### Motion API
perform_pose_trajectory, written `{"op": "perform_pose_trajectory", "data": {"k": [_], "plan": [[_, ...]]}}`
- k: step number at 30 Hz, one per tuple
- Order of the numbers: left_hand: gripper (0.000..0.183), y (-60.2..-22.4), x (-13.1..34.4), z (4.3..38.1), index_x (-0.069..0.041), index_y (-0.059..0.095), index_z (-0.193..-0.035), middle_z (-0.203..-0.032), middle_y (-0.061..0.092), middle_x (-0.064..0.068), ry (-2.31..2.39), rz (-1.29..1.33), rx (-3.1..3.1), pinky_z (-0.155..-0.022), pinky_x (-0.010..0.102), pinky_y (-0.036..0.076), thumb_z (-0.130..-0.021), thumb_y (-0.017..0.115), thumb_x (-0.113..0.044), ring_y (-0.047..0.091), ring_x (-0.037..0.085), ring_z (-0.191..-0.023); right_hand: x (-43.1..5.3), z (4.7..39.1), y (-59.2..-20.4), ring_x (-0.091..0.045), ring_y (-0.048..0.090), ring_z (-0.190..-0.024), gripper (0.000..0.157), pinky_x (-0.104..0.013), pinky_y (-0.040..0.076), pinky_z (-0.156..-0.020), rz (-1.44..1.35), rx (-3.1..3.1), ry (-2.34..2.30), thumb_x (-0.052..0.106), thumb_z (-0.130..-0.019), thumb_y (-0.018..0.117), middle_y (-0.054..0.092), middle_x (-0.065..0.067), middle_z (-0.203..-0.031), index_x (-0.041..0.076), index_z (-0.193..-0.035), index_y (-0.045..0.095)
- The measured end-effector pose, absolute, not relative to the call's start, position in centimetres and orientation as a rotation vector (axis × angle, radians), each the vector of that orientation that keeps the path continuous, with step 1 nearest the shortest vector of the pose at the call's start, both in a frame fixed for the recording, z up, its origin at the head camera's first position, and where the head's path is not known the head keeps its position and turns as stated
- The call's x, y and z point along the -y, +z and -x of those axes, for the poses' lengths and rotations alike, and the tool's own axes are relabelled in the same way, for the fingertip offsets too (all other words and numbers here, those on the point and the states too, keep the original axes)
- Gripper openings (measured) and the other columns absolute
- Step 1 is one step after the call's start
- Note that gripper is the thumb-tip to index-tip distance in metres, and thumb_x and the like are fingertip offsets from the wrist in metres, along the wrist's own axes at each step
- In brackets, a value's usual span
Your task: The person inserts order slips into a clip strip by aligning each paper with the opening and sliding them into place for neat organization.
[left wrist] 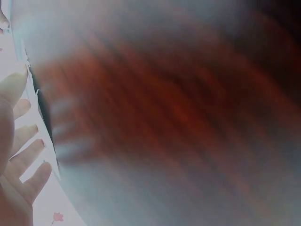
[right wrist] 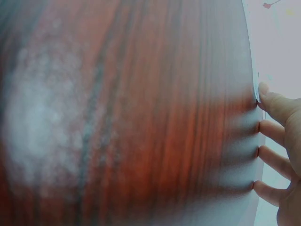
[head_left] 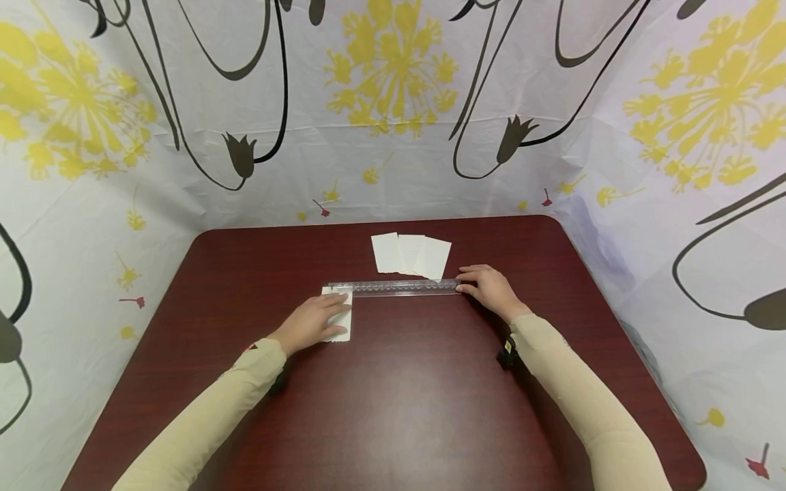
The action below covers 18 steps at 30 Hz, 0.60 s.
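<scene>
A clear ruler (head_left: 402,288) lies flat on the table, running left to right. Its left end overlaps the top of a small white paper strip (head_left: 341,331). My left hand (head_left: 312,322) rests on that paper with fingers spread and fairly straight; the left wrist view shows these fingers (left wrist: 29,153) at its left edge. At the ruler's other end, my right hand (head_left: 491,290) pinches it between thumb and fingers. The right wrist view has that hand's fingertips (right wrist: 263,188) down at the tabletop. Three white paper pieces (head_left: 387,254) lie overlapping just beyond the ruler.
The dark red-brown table (head_left: 399,402) has rounded corners. A white cloth (head_left: 424,177) with yellow and grey flower prints hangs around its back and sides. A black wrist device (head_left: 507,353) sits under the right sleeve.
</scene>
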<state>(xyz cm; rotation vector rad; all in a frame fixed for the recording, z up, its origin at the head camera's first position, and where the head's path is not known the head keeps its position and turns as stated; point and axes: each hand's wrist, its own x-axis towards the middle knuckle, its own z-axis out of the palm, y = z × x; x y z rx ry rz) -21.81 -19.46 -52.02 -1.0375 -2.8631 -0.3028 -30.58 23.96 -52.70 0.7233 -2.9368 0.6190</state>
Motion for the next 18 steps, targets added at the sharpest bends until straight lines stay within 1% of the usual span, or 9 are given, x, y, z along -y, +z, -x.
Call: {"op": "perform_pose_trajectory", "data": {"k": [5,10,18], "plan": [[0.053,-52.31,19.21,21.91,-0.012,0.060,-0.137,-0.150,0.052,0.010,-0.300,1.016,2.895,-0.113,0.051,0.042,-0.094,0.065,-0.043,0.048,0.032,-0.139,-24.01,30.56,-52.69,-0.036,0.051,-0.134,0.036,-0.056,0.042,-0.110,-0.721,2.944,0.622,0.027,-0.093,0.068,0.060,-0.014,-0.140,0.009,-0.125,0.070],[0.054,-52.51,18.94,21.98,-0.014,0.060,-0.138,-0.150,0.052,0.010,-0.293,1.021,2.893,-0.112,0.051,0.043,-0.093,0.064,-0.045,0.050,0.031,-0.136,-23.95,30.51,-52.66,-0.035,0.051,-0.134,0.036,-0.055,0.042,-0.111,-0.703,2.954,0.630,0.029,-0.093,0.068,0.061,-0.012,-0.140,0.010,-0.124,0.070],[0.057,-52.46,18.46,22.14,-0.014,0.059,-0.139,-0.150,0.052,0.011,-0.257,1.058,2.876,-0.110,0.051,0.044,-0.092,0.065,-0.046,0.051,0.032,-0.135,-23.94,30.50,-52.62,-0.034,0.052,-0.134,0.036,-0.054,0.042,-0.111,-0.700,2.941,0.642,0.028,-0.093,0.069,0.061,-0.012,-0.140,0.010,-0.124,0.070]]}}
